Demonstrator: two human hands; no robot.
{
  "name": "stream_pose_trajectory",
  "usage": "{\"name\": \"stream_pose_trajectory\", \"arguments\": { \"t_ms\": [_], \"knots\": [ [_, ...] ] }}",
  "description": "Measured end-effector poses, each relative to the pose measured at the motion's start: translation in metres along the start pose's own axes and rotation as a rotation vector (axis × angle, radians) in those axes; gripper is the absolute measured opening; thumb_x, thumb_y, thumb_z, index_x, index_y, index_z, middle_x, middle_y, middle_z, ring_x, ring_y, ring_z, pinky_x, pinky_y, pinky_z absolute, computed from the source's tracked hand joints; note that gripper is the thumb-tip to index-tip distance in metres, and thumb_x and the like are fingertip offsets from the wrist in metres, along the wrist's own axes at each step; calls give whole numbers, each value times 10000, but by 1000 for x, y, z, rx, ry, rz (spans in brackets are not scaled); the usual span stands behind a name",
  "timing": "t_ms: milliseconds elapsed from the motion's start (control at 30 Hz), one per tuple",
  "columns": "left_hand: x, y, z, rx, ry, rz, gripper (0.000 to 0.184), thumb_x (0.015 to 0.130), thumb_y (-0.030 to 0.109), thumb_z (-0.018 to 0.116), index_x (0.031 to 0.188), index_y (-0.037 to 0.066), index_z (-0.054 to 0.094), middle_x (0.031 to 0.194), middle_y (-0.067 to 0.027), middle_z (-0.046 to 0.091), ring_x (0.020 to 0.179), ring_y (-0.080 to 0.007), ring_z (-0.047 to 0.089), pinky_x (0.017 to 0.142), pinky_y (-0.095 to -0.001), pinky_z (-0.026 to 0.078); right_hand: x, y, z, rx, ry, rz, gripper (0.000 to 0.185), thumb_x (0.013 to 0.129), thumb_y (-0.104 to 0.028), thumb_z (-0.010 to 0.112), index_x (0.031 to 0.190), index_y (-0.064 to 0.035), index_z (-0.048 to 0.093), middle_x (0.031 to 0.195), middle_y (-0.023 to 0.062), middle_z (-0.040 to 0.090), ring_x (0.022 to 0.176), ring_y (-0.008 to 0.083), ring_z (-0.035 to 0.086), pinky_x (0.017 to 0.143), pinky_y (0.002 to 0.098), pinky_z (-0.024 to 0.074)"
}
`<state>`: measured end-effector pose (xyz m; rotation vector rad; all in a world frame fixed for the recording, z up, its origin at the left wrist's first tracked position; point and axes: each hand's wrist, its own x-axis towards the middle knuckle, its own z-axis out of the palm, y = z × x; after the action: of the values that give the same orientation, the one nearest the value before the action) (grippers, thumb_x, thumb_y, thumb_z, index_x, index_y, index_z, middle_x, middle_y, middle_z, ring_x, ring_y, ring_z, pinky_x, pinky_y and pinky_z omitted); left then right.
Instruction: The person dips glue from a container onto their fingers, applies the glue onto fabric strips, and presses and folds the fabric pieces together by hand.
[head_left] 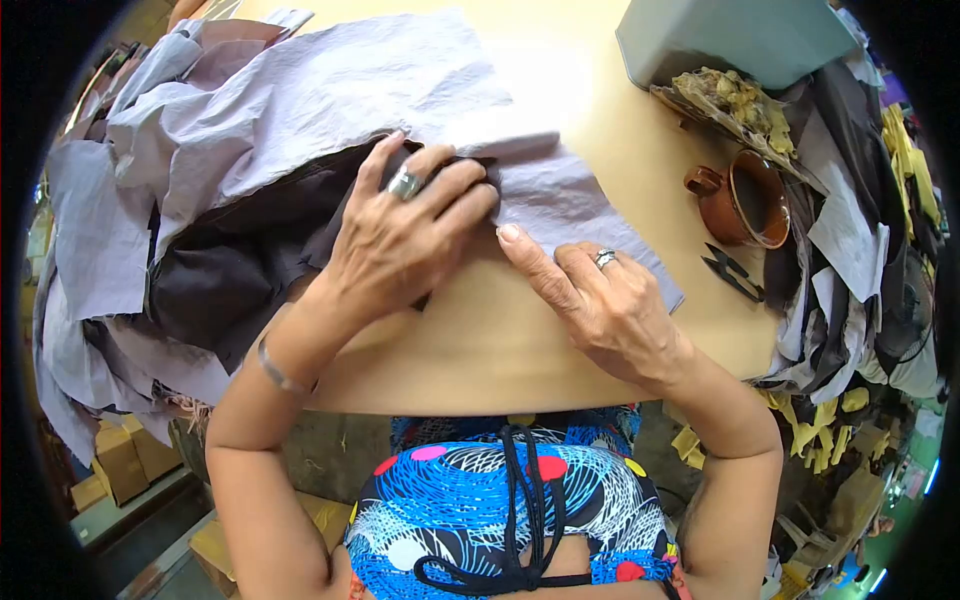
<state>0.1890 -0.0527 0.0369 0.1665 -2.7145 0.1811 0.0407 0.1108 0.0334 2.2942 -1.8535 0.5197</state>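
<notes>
A pale lilac fabric piece (330,90) lies creased across the table, with dark brown fabric (230,270) showing below its edge on the left. My left hand (405,225), with a wide ring, bends its fingers over where the dark and lilac fabrics meet; its fingertips are partly hidden. A narrower lilac part (560,190) stretches right from there. At its lower edge, my right hand (620,310) has its fingers curled against the fabric, the tips out of sight. Its thumb points left, almost reaching my left hand.
On the right of the table (480,360) are a brown mug (735,205), black thread snips (733,273) and a grey-green box-like object (740,40). Loose cloth pieces (845,240) hang over the right edge. More lilac cloth (95,230) drapes off the left side. Cardboard boxes (130,465) stand below.
</notes>
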Motion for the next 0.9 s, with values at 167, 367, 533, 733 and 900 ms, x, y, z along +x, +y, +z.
{"name": "stream_pose_trajectory", "arguments": {
  "t_ms": [167, 367, 533, 733, 900],
  "knots": [
    [5, -24, 28, -67, 84, 19, 235, 693, 73, 620, 923, 118, 615, 1036, -10, 589, 1041, -201, 535, 986, -420, 349, -6, 11, 3, 258, 141, 135, 675, 678, 90, 599, 1317, -46, 429, 715, 88, 577, 537, 205, 547, 523, 326, 470],
    [-1, -32, 20, -328, 120, 16, 190, 661, 6, 616, 837, 69, 584, 1054, -28, 604, 1060, -251, 542, 988, -434, 369, -12, 16, 13, 240, 236, 95, 722, 668, 52, 522, 1365, -33, 352, 710, 77, 517, 562, 198, 523, 513, 292, 465],
    [-8, -36, -2, -264, -15, -292, 210, 609, 98, 683, 757, 57, 541, 1170, -62, 554, 1185, -273, 451, 1016, -431, 330, -14, 10, 11, 207, 150, 102, 730, 674, 39, 521, 1376, -62, 344, 779, 84, 524, 570, 203, 523, 513, 293, 466],
    [1, -11, 6, -77, -86, -219, 525, 624, 239, 748, 1102, 212, 533, 1332, 19, 416, 1311, -277, 287, 1032, -618, 138, -7, 9, -4, 274, 135, 87, 700, 711, 25, 504, 1382, -82, 334, 859, 109, 535, 619, 230, 554, 550, 318, 490],
    [-10, -34, 13, -176, -118, -390, 383, 635, 54, 655, 996, 143, 564, 1214, -4, 520, 1283, -261, 349, 1056, -570, 135, 18, 4, -47, 440, 121, 58, 650, 710, 98, 505, 1333, -42, 382, 1115, 160, 532, 889, 310, 587, 737, 359, 511]
  ]
}}
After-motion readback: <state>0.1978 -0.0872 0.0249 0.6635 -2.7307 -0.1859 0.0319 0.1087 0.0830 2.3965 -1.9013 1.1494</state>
